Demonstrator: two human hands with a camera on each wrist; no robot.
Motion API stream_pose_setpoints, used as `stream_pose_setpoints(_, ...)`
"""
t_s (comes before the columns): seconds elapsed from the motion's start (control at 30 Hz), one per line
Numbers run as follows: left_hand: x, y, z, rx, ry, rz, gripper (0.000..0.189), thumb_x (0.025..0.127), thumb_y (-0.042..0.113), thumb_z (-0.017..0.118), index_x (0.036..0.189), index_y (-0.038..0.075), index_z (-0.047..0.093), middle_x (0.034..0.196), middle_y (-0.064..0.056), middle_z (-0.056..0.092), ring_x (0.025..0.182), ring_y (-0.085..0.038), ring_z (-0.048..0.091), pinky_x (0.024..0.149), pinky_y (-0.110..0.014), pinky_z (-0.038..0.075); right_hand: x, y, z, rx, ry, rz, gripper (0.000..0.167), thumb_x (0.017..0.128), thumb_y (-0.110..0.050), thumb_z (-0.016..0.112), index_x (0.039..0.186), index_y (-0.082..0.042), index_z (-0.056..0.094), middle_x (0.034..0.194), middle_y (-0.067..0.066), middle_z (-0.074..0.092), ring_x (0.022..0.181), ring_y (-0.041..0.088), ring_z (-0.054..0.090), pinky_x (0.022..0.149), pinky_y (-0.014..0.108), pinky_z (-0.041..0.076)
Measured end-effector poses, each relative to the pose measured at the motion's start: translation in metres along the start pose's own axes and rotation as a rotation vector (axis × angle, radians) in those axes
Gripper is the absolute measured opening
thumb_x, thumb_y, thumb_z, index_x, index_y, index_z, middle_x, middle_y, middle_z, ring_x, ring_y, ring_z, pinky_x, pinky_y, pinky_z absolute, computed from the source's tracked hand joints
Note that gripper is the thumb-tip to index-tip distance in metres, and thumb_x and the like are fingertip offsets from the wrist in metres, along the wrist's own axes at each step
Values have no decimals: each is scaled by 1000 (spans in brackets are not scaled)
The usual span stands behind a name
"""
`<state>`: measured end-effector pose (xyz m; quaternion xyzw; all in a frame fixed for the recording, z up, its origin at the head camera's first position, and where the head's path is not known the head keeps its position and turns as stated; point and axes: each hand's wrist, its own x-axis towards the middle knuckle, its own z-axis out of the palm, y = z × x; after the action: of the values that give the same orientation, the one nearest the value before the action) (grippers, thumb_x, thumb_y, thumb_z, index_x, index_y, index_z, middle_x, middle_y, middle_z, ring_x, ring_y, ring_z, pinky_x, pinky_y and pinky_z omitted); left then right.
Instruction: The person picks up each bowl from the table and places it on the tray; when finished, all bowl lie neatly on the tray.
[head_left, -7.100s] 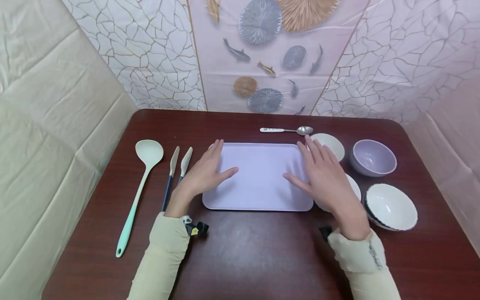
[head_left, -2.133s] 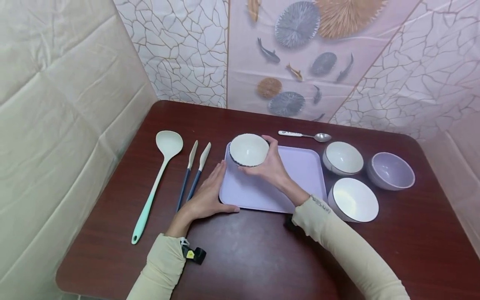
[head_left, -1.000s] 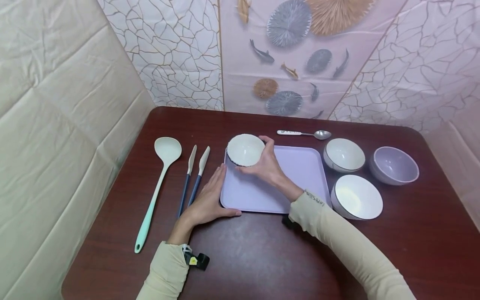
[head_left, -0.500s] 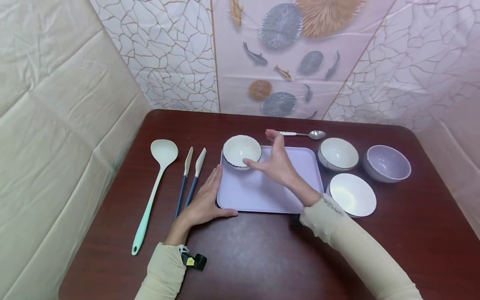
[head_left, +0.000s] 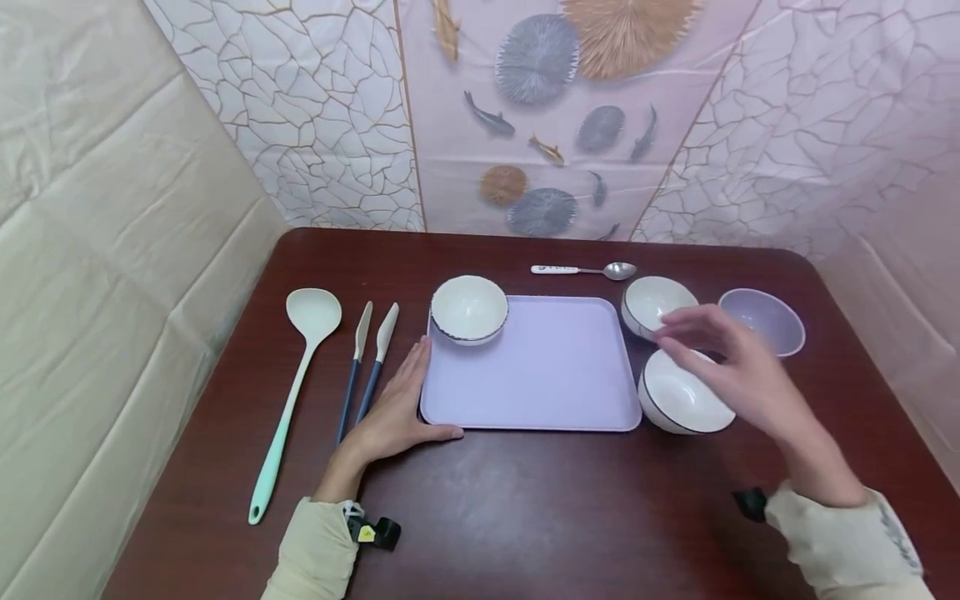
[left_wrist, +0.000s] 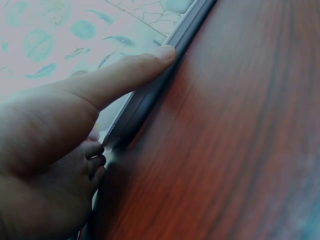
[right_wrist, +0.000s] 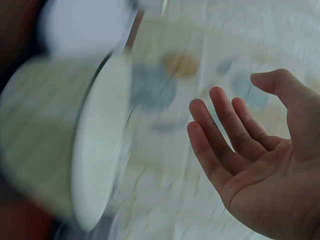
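My left hand (head_left: 393, 421) rests against the near left corner of the lilac tray (head_left: 540, 375), fingers along its left side and thumb along its front. The left wrist view shows the thumb (left_wrist: 135, 72) touching the tray's rim. On the tray's far left corner stands a white, dark-rimmed bowl (head_left: 469, 310). Over at the right, my right hand (head_left: 750, 375) hovers above a white bowl (head_left: 675, 400), fingers loosely bent with nothing in them. A second white bowl (head_left: 648, 298) and a purple bowl (head_left: 768, 321) stand behind, partly covered by the hand.
Left of the tray lie two blue-handled knives (head_left: 351, 375) (head_left: 377, 358) and a mint-handled ladle (head_left: 292, 392). Behind the tray is a spoon (head_left: 592, 270) with a white handle. Cloth walls enclose the dark wooden table (head_left: 525, 517) at the back and sides.
My right hand brought the dark-rimmed bowl from the right onto the tray, let go of it, and moved right over the other bowls. The left hand has stayed at the tray's corner lately.
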<state>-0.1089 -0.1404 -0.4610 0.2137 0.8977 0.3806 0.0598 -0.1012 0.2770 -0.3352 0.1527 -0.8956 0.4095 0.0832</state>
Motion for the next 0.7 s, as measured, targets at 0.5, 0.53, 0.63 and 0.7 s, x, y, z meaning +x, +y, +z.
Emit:
stream_pose_setpoints(0.5, -2, -2, 3, -27, -4, 6, 129, 72, 50, 84, 157, 6, -1, 163, -9, -4, 149, -24, -4, 114, -53, 12, -56, 108, -65, -344, 73, 526, 84, 89, -46, 69, 138, 13, 34, 116, 37, 57, 107, 50, 54, 74, 44, 40)
stream_pose_setpoints(0.53, -2, -1, 3, -29, -5, 7, 128, 72, 50, 85, 157, 6, -1, 163, -9, -4, 149, -24, -4, 114, -53, 12, -56, 113, -66, -329, 75, 533, 91, 88, -45, 71, 140, 15, 27, 120, 41, 52, 108, 52, 52, 78, 49, 41)
stream_pose_setpoints(0.63, -1, -2, 3, -29, -8, 10, 128, 72, 49, 85, 157, 6, -1, 164, -9, -4, 149, -24, -4, 114, -53, 12, -53, 129, -65, -239, 125, 532, 107, 84, -38, 77, 144, 13, 4, 130, 46, 34, 117, 57, 41, 95, 61, 35)
stream_pose_setpoints(0.7, 0, -2, 4, -25, -9, 15, 128, 72, 49, 85, 157, 6, -1, 164, -9, -4, 149, -24, -4, 114, -54, 12, -51, 139, -63, -163, 185, 519, 110, 83, -32, 79, 146, 7, -3, 138, 44, 23, 124, 57, 33, 103, 61, 27)
